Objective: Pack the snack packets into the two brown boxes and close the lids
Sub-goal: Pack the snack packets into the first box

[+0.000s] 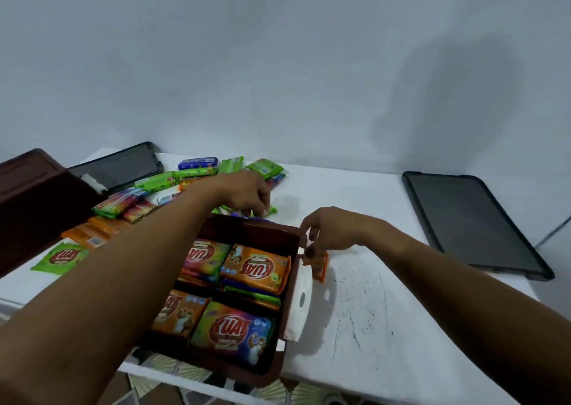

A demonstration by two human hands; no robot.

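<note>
Glossy foil packets [253,268] lie flat in layers in the open brown box [293,284], a hard, smooth-walled rectangle with a white label [301,299] on its right side; the right hand [327,231] pinches a small orange packet [320,267] just beside that wall; the left hand [247,194] curls its fingers onto a green packet [271,210] past the far rim (a true grip I cannot tell); loose packets [173,182] litter the white, black-scuffed desk [355,305]; a second box [31,206] stands left; a matt black tablet [472,222] lies right; pale grey wall [278,49].
</note>
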